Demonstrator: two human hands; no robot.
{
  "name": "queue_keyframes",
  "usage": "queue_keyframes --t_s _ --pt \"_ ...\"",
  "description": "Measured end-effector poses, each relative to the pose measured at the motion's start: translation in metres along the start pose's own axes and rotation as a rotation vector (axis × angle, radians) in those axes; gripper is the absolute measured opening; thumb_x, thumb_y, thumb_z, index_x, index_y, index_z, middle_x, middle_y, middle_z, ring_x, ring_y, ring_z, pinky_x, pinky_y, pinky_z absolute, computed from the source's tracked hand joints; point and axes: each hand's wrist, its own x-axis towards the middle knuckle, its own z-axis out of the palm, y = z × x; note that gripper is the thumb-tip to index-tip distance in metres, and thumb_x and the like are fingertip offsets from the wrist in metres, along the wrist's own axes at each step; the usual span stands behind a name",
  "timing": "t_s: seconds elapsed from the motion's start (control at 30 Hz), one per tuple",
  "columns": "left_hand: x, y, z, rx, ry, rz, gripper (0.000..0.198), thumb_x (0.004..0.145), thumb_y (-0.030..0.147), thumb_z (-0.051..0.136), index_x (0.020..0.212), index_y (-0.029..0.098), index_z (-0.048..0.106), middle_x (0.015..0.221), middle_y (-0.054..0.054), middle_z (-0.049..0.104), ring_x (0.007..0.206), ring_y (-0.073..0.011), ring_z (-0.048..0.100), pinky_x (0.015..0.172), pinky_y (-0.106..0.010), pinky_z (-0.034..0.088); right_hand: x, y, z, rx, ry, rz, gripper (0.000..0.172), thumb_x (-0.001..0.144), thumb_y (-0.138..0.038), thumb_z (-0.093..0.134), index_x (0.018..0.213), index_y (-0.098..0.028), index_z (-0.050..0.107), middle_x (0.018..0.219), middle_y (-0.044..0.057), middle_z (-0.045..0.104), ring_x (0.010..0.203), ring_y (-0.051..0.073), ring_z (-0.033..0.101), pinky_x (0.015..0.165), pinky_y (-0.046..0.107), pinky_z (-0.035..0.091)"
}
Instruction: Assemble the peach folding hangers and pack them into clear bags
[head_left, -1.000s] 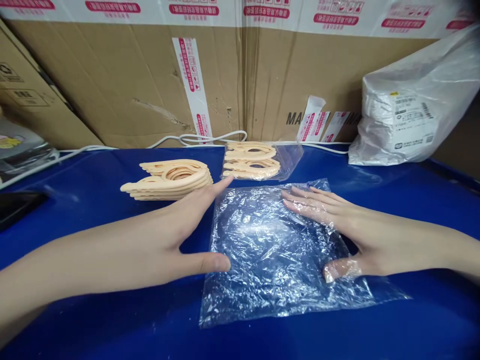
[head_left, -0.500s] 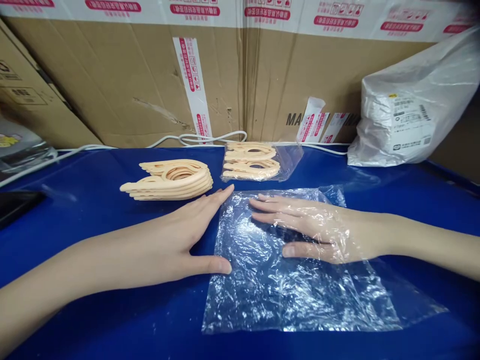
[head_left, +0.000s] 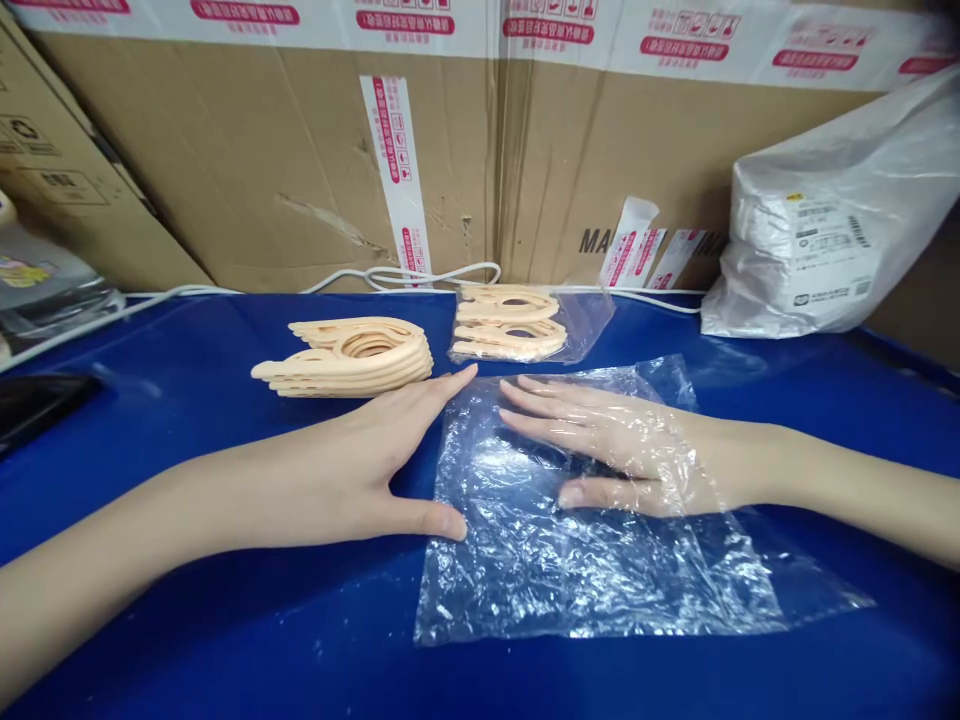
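Note:
A clear plastic bag (head_left: 600, 590) lies flat and crinkled on the blue table in front of me. My right hand (head_left: 607, 440) is inside it up to about the wrist, palm down, with fingers spread and pointing left. At the bag's left edge rests my left hand (head_left: 375, 460), its fingers stretched out and the thumb apart, touching the film. Just beyond the left fingers sits a stack of cream folding hangers (head_left: 352, 360) with oval openings. Similar hangers in a small clear packet (head_left: 517, 322) lie behind the bag.
Large cardboard boxes (head_left: 285, 150) stand along the back of the blue table (head_left: 225, 640). A white cable (head_left: 330, 280) runs at their foot. At the back right stands a wrapped white parcel (head_left: 810, 240). A dark flat object (head_left: 45, 405) and a transparent package (head_left: 52, 280) are at the left.
My right hand has slid slightly further left inside the bag. The bag's near edge has drawn a little away from me. My left hand stays at the bag's edge. The view has shifted slightly.

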Motion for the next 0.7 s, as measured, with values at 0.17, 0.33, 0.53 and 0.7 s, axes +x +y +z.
queue_keyframes --t_s 0.17,0.33,0.53,0.7 --pt "-0.002 0.003 -0.005 -0.009 -0.012 -0.011 0.107 0.078 0.069 0.062 0.155 0.034 -0.003 0.164 -0.002 0.010 0.148 -0.0336 0.017 0.119 -0.049 0.026 -0.033 0.000 -0.008 0.035 -0.035 0.150 0.066 0.098 -0.043 0.048 0.156 -0.031 0.017 0.164 0.002 0.005 0.150 0.024 0.007 0.119 0.050 0.016" --pt "-0.003 0.010 -0.010 0.013 -0.026 -0.042 0.106 0.078 0.072 0.059 0.156 0.031 0.000 0.164 -0.002 0.010 0.148 -0.0346 0.018 0.120 -0.049 0.024 -0.062 0.003 -0.019 0.063 -0.080 0.327 0.069 0.093 -0.048 0.055 0.154 -0.035 0.024 0.164 -0.001 0.011 0.149 0.027 0.012 0.119 0.049 0.018" --pt "-0.004 0.014 -0.017 0.036 0.058 0.020 0.100 0.081 0.067 0.060 0.155 0.036 0.000 0.164 0.002 0.013 0.147 -0.0323 0.025 0.118 -0.044 0.030 -0.073 0.008 -0.026 0.041 -0.101 0.419 0.081 0.084 -0.057 0.064 0.153 -0.038 0.027 0.163 -0.002 0.017 0.148 0.029 0.019 0.118 0.048 0.023" --pt "-0.005 0.004 -0.045 0.093 0.287 0.051 0.074 0.088 0.061 0.054 0.150 0.031 0.025 0.153 0.005 0.038 0.137 -0.0288 0.040 0.115 -0.039 0.033 -0.070 0.009 -0.021 0.062 -0.060 0.391 0.076 0.086 -0.054 0.063 0.152 -0.033 0.032 0.162 0.002 0.022 0.147 0.031 0.023 0.116 0.054 0.026"
